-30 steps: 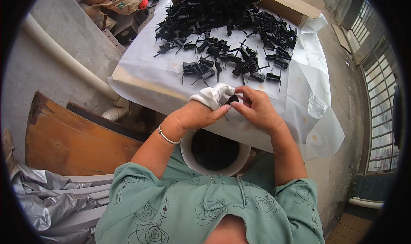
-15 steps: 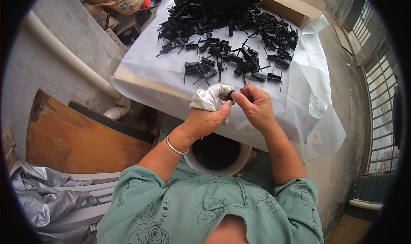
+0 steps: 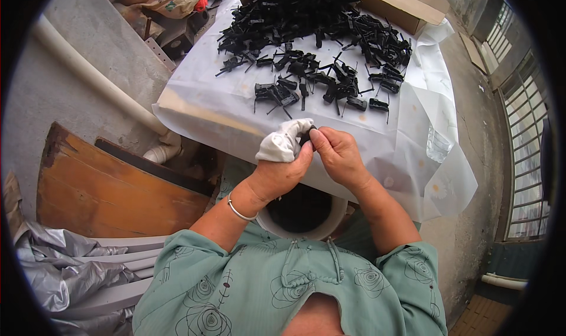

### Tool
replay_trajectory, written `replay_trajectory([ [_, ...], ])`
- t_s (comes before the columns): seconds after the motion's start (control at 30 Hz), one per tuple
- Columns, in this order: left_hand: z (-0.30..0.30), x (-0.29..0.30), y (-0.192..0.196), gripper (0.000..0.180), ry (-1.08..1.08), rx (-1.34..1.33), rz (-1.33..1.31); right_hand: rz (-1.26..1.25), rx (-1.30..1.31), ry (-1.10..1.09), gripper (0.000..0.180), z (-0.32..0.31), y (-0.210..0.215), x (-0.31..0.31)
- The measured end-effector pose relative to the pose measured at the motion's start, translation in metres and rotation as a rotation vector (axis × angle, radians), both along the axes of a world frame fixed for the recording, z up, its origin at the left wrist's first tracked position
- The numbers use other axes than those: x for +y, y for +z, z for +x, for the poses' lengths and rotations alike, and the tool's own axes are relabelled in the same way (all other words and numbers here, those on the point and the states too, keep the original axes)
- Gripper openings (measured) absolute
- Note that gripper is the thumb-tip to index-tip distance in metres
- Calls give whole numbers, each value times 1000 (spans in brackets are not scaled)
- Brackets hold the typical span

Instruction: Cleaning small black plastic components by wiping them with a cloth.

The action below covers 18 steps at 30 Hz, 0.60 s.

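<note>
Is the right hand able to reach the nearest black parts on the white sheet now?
Probably yes. The right hand is just in front of the nearest black parts, with only bare white sheet between them, but it pinches a small black piece.

A white pipe runs along the grey wall at left; a wooden board leans below it; a cardboard box sits far right; a barred window stands at right.
</note>
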<state>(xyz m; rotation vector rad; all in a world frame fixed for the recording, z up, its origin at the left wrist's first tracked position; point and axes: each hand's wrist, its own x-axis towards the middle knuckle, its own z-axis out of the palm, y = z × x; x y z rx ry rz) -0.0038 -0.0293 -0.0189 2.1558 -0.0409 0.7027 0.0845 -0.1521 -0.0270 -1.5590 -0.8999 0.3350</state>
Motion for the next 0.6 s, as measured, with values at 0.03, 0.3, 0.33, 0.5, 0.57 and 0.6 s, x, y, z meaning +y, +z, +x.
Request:
replay_trajectory([
  [0.03, 1, 3, 0, 32, -58, -26, -129, 55, 21, 63, 23, 4, 2, -1],
  [0.3, -7, 16, 11, 33, -142, 246, -865, -156, -278, 68, 12, 11, 11, -9],
  [0.33, -6, 14, 11, 33, -148, 289, -818, -98, -256, 61, 10, 11, 13, -8],
  [0.5, -13, 11, 23, 33, -320, 433, -812, -19, -47, 81, 9, 6, 11, 2],
  [0.57, -12, 13, 12, 31, -291, 380, -774, 13, 20, 104, 16, 5, 13, 4],
  [0.6, -11, 14, 9, 30, -264, 328, -733, 12, 19, 106, 16, 5, 13, 5],
])
